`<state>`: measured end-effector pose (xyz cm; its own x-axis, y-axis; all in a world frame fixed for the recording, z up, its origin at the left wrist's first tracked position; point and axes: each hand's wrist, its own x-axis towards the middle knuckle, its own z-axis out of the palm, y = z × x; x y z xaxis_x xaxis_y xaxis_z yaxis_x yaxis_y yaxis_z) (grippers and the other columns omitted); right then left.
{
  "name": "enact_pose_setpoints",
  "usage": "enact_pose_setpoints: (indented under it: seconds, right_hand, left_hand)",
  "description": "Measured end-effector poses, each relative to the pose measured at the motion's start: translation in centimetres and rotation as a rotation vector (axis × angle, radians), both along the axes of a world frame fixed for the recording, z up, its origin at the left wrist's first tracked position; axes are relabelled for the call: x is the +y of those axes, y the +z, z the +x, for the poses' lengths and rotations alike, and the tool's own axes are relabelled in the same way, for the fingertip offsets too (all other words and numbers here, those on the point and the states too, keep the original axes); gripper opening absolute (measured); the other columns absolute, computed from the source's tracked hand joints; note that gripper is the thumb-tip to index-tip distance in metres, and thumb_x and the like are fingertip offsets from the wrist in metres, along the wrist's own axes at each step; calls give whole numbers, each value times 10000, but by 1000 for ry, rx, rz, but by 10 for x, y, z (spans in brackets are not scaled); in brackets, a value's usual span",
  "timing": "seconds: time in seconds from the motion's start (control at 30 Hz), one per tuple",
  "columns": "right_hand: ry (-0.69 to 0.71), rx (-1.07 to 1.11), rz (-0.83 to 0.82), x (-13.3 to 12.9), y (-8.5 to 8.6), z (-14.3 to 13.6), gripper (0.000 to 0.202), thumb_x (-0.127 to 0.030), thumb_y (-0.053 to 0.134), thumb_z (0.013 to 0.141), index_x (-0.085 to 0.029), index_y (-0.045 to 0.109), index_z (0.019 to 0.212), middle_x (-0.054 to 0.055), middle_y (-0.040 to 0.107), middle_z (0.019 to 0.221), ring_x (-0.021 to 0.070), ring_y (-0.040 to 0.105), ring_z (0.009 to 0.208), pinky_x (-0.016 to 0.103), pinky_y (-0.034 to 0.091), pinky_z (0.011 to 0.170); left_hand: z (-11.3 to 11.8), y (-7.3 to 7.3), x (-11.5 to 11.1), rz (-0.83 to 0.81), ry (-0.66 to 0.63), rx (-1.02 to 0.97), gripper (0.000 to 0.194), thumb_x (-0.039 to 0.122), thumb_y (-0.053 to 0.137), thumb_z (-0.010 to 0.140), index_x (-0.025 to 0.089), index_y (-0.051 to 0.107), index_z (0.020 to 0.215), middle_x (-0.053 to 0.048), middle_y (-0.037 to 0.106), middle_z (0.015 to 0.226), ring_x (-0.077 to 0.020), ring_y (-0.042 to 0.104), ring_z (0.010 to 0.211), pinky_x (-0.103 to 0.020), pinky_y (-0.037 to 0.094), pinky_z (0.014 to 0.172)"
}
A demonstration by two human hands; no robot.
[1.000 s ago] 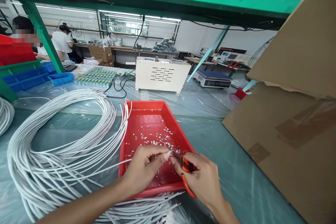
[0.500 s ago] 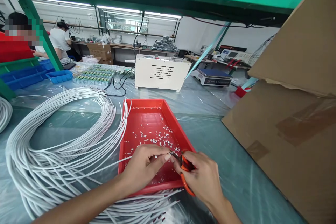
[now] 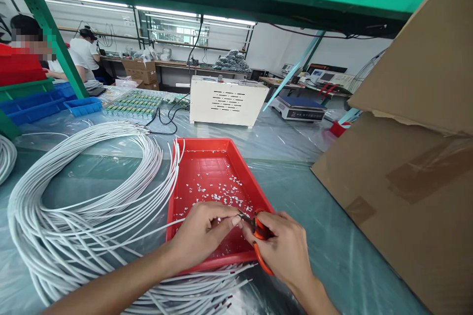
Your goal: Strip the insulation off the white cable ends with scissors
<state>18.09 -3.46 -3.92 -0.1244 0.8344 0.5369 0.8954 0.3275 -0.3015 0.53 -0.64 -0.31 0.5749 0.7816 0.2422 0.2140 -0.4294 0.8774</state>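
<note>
White slender cable (image 3: 170, 227) sits pinched in my left hand (image 3: 199, 237) over the red plastic tray (image 3: 252, 184). Orange-handled metal scissors (image 3: 263, 262), gripped in my right hand (image 3: 286, 243), now have blades at those left fingertips (image 3: 235, 221) (the cable's end is hidden from me), probably within cutting reach.

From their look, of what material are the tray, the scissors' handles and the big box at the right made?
Tray: probably plastic, smooth and slightly glossy; its walls look moulded in one piece.
Handles: likely plastic, smooth orange; a rubbery coating is possible.
Box: cardboard, matt brown, with a torn edge and strips of tape.
</note>
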Motion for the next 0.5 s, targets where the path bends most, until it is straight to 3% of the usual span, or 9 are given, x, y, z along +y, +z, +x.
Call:
enact_pose_setpoints:
  seconds: [0.2,0.5]
  right_hand:
    - [21,12,-35,-1,-2,0,377,-274,570,721,-201,278,495,-80,319,458,94,273,441,221,266,542]
    - [25,15,-14,-2,0,-3,398,-309,577,737,-201,290,483,-71,330,446,99,310,439,220,272,524]
  left_hand:
    - [-5,6,4,-75,-73,32,302,236,419,880,141,687,779,-21,673,714,-128,547,617,-210,365,554]
    - [-3,-2,5,-50,96,-6,145,185,572,782,143,697,721,-27,671,675,-119,543,587,-202,376,527]
